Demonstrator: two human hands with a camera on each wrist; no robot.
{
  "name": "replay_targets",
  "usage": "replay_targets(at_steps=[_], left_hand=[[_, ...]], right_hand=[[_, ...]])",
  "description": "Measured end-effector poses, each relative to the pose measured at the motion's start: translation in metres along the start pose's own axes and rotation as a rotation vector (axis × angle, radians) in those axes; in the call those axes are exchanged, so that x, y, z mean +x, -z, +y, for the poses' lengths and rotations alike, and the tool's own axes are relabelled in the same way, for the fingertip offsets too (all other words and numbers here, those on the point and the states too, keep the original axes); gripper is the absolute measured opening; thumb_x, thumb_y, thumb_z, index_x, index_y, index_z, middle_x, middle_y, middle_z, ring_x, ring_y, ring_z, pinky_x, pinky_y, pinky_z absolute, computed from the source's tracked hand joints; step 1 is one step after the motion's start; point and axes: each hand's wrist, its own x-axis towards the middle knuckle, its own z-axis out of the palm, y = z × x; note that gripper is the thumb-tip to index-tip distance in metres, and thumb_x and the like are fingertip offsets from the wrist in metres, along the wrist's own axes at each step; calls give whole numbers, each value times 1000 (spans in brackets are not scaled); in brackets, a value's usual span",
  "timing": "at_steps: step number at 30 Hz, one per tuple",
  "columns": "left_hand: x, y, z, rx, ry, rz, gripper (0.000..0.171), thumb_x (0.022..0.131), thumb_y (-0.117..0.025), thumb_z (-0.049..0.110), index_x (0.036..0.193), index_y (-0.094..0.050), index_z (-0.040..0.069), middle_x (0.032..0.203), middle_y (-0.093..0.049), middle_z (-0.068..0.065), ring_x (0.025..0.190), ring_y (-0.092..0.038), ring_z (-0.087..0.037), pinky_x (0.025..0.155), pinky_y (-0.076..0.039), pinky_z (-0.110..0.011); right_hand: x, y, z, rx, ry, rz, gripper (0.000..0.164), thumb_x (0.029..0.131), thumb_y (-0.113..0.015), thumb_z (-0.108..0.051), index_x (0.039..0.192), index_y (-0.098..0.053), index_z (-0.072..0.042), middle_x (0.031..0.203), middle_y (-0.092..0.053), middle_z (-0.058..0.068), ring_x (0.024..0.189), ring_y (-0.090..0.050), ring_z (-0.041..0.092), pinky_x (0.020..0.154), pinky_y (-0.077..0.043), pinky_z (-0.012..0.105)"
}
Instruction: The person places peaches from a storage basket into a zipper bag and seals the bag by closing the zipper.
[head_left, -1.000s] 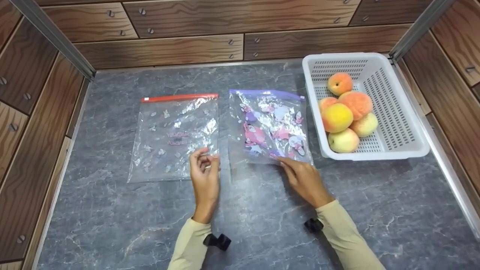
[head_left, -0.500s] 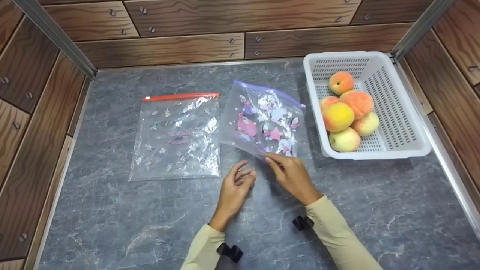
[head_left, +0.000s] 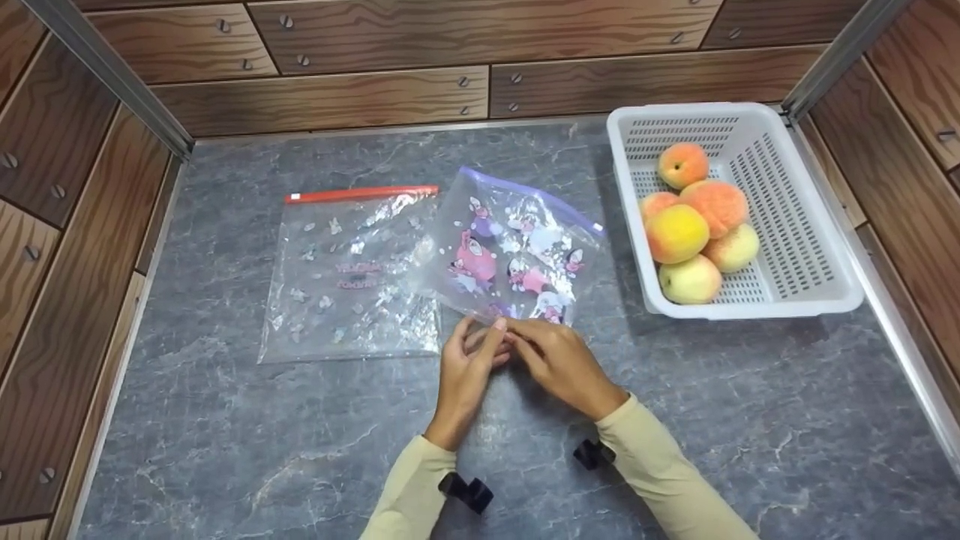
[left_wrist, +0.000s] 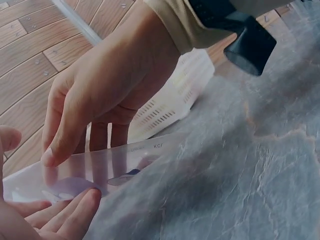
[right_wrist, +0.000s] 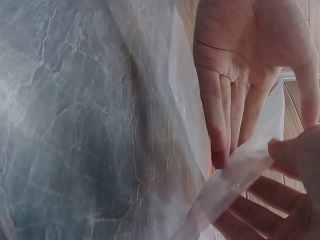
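Observation:
A clear slider bag with a purple zip and pink and purple cartoon prints [head_left: 525,255] lies at a slant, its near edge raised off the table. My right hand [head_left: 566,367] pinches that near edge, thumb on one side and fingers behind the film, as the left wrist view shows. Close beside it, my left hand [head_left: 469,375] has its straight fingers touching the film; in the right wrist view its thumb stands apart from the bag [right_wrist: 240,175]. Left of it lies a flat clear bag with a red zip [head_left: 352,277], partly overlapped by the purple-zip bag.
A white perforated basket [head_left: 817,289] at the right holds several peaches [head_left: 677,234]. Wood-patterned walls [head_left: 315,105] with metal edges enclose the grey marbled tabletop [head_left: 210,427] at the back and both sides.
The right hand has lifted the purple-zip bag's near edge and brought it left, turning the bag. The left hand has come right, from over the red-zip bag to the raised edge.

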Motion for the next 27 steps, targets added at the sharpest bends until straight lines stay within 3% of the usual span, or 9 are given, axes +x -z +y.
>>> replay_targets(at_steps=[7, 12, 17, 22, 27], left_hand=[[5, 9, 2, 5, -36, 42, 45, 94, -70, 12, 131, -53, -7, 109, -67, -21, 77, -71, -21, 76, -63, -50], [7, 16, 3, 91, -82, 71, 44, 91, -72, 11, 130, -58, -4, 108, -68, -18, 85, -68, -20, 77, -62, -35], [8, 23, 6, 98, -94, 83, 44, 90, -60, 1, 133, -56, -8, 114, -66, -23, 86, -66, -18, 74, -61, -28], [7, 29, 5, 85, -52, 102, 47, 91, -51, -2, 138, -53, -8, 119, -61, -23, 78, -63, -16, 71, -63, -36], [7, 38, 8, 68, -18, 139, 42, 100, -48, 3, 140, -49, -9, 111, -61, -22, 71, -62, -14, 65, -63, -32]], right_hand=[[-3, 1, -2, 63, 58, -107, 35, 102, -56, -1, 137, -60, 1, 132, -65, 16, 124, -60, 31, 110, -48, 44], [-5, 1, -5, 101, 67, -199, 41, 102, -54, 0, 143, -53, 3, 144, -56, 17, 138, -45, 41, 118, -35, 52], [-5, 0, -7, 146, 73, -280, 47, 100, -54, 3, 147, -49, 0, 152, -47, 16, 145, -32, 44, 121, -26, 56], [-5, 2, -5, 136, 30, -259, 42, 100, -56, 0, 142, -57, -4, 152, -47, 17, 146, -30, 43, 120, -25, 59], [-4, 4, -1, 143, 29, -171, 36, 98, -58, 2, 134, -63, -2, 149, -50, 20, 145, -32, 45, 119, -25, 63]])
